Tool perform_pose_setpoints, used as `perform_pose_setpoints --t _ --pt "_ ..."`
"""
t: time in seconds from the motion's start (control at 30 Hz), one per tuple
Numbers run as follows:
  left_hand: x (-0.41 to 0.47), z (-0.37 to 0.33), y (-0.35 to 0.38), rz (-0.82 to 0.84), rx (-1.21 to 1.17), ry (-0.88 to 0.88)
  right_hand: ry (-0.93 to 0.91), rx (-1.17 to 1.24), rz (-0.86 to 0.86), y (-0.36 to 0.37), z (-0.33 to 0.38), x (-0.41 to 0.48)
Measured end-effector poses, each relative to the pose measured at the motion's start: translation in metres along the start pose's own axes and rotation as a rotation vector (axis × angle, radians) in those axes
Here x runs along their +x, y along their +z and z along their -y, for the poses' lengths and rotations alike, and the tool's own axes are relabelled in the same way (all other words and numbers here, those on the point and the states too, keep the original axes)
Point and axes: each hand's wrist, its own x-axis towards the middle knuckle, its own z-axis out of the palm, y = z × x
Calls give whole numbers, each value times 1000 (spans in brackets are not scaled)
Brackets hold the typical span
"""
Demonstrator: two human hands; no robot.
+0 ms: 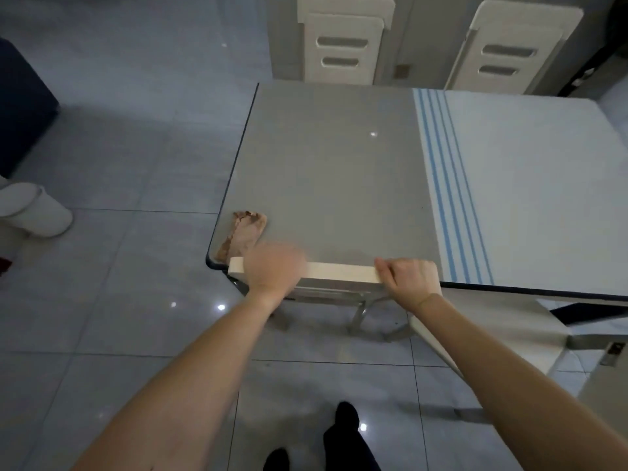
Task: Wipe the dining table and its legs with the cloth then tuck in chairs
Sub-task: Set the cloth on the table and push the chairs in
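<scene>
Low in the frame, just left of centre, both hands rest on the top rail of a cream chair [339, 271] whose back stands against the near edge of the dining table [333, 171]. The right hand [413, 278] is curled over the rail's right end, fingers wrapped round it. The left hand [273, 268] lies over the rail's left part, but it is blurred, so I cannot tell whether its fingers are closed on the rail or only laid on it.

The cloth [243, 234], brownish and crumpled, lies on the table's lower-left corner, just beside the left hand and apart from both hands. Judging by that, the wiping looks finished and the chair-tucking is the step in hand.

The chair looks stiff and fairly light, with thin metal legs showing under the table edge. The top rail is the natural place to hold, one hand near each end, so it slides straight and does not twist. On the glossy tiled floor [129, 300] it should slide easily, perhaps too easily, so a gentle push would keep the back from knocking the table edge.

Two more cream chairs [343, 45] stand at the far side, top of the frame. A striped white and blue mat [509, 185] covers the table's right part.
</scene>
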Motion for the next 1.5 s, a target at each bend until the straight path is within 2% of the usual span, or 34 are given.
perform_pose_setpoints --t 0.1,0.13,0.27,0.37,0.47,0.63,0.77,0.9,1.03,1.2,1.37,1.5 --pt "-4 2 -7 62 -58 42 31 98 112 -13 3 -2" --pt "-5 5 -10 92 -119 51 48 178 96 -18 6 -6" --pt "-25 20 -30 176 -494 49 92 520 -158 -33 24 -53" --pt "-75 26 -48 141 -707 36 232 717 -270 -32 39 -115" --pt "-144 56 -40 282 -890 -92 478 983 -225 -9 61 -191" --pt "-271 133 4 565 -897 -398 1005 1377 -171 56 113 -337" --pt "-345 199 22 841 -723 -479 1355 1436 -213 85 155 -446" --pt "-367 237 29 948 -614 -546 1653 1514 -338 91 184 -527" --pt "-360 211 32 1019 -567 -504 1785 1549 -406 89 205 -586" --pt "-357 127 47 1084 -570 -318 1871 1537 -453 92 208 -642" --pt "-402 31 51 1161 -533 -164 2007 1546 -533 101 193 -697" --pt "-441 -14 57 1199 -534 -108 2014 1563 -535 104 170 -727"
